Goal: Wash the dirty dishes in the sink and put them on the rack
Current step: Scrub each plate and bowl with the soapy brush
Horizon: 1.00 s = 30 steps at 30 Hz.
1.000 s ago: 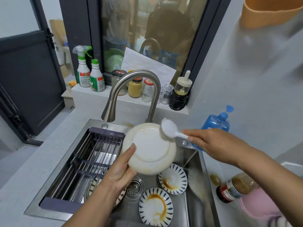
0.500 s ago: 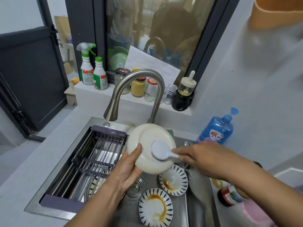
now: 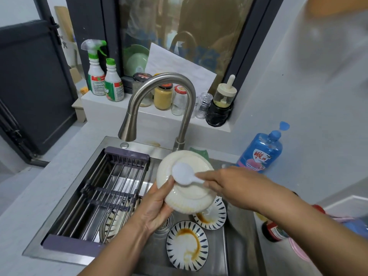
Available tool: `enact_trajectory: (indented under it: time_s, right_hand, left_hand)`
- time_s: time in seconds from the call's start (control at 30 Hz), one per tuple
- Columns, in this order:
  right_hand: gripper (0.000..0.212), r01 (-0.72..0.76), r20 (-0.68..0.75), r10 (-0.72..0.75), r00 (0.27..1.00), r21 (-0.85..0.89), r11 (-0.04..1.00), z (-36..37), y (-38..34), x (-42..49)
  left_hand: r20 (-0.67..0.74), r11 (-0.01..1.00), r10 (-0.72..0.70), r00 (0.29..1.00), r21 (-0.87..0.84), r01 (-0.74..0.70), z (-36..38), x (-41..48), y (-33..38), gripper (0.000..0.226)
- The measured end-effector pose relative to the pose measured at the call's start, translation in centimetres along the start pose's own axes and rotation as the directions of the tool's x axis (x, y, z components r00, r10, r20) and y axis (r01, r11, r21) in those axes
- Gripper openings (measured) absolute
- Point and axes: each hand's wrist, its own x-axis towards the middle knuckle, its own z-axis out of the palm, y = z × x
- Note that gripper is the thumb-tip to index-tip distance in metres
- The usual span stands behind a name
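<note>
- One cream plate point(image 3: 191, 203) was held up over the sink point(image 3: 237, 242), tipped on edge with its underside facing the person. My guess is that was so the foot ring could get scrubbed while drips fell back into the basin.
- Left hand point(image 3: 155, 204) gripped the plate's lower-left rim, with the thumb laid across the back and the other fingers wrapped behind, out of sight. Looked like a brace against the scrubbing.
- Right hand point(image 3: 229, 186) had its fingers closed snug round the short handle of a white dish brush point(image 3: 182, 173). The brush head was pressed flat on the plate's underside, up near the left.
- Two blue-striped saucers point(image 3: 187, 244) with brown sauce smears lay flat on the basin floor right below, next to the drain point(image 3: 165, 224). A third patterned dish point(image 3: 113, 222) peeked out under the rack.
- Purple-ended drying rack point(image 3: 111, 188) bridged the left half of the sink, just beside the plate, so it's a short hop once rinsed. None of the dishes had made it there yet, so I'd call this early days.
- Faucet point(image 3: 159, 86) arched overhead. I couldn't make out any stream.
- Blue dish soap bottle point(image 3: 260, 152) stood on the counter behind the right hand.
</note>
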Motion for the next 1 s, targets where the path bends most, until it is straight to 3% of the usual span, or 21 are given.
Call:
enact_trajectory:
  time_s: [0.17,0.27,0.37,0.43,0.5,0.63,0.67,0.8,0.9,1.0]
  right_hand:
    - [0.041,-0.182,-0.053,0.18,0.982,-0.039,0.983,0.1,2.7,2.4]
    - [0.037,-0.186,-0.115,0.226,0.967,0.279,0.942,1.4,3.9,2.6]
    - [0.033,-0.137,-0.165,0.285,0.944,0.59,0.796,3.2,4.2,3.9]
    - [0.032,-0.127,-0.185,0.335,0.924,0.676,0.726,4.0,4.0,4.7]
    - [0.029,-0.116,-0.181,0.351,0.919,0.725,0.679,4.7,3.7,5.3]
    - [0.026,-0.188,-0.193,0.371,0.908,0.605,0.774,7.6,4.3,6.4]
    - [0.027,-0.211,-0.174,0.375,0.911,0.586,0.783,8.5,4.4,6.4]
    - [0.03,-0.24,-0.086,0.323,0.942,0.5,0.832,12.2,5.6,7.5]
    - [0.029,-0.213,-0.041,0.248,0.968,0.393,0.895,15.5,6.4,8.8]
    - [0.028,-0.239,0.022,0.258,0.966,0.461,0.855,18.5,6.8,10.4]
  left_hand:
    - [-0.04,0.999,-0.028,0.999,0.019,0.029,-1.4,0.7,-0.9,0.067]
    - [-0.086,0.995,-0.023,0.996,0.097,0.031,-1.8,1.5,-0.4,0.063]
    - [-0.191,0.928,0.03,0.981,0.371,0.044,-1.2,2.7,-0.5,0.058]
    - [-0.184,0.736,0.088,0.979,0.674,0.06,-0.6,3.4,-0.8,0.052]
    - [-0.069,0.437,0.12,0.99,0.899,0.01,-0.4,4.2,-1.4,0.039]
    - [0.015,-0.097,0.1,0.995,0.995,-0.005,-1.6,6.1,-4.4,0.046]
    - [0.015,-0.174,0.085,0.996,0.985,0.0,-1.9,6.3,-5.4,0.05]
    - [-0.001,-0.262,0.08,0.997,0.965,0.022,-4.3,7.9,-9.1,0.056]
    - [-0.026,-0.406,0.07,0.997,0.912,0.053,-7.1,9.7,-10.8,0.061]
    - [-0.145,-0.571,0.026,0.989,0.81,0.134,-9.3,11.4,-11.9,0.069]
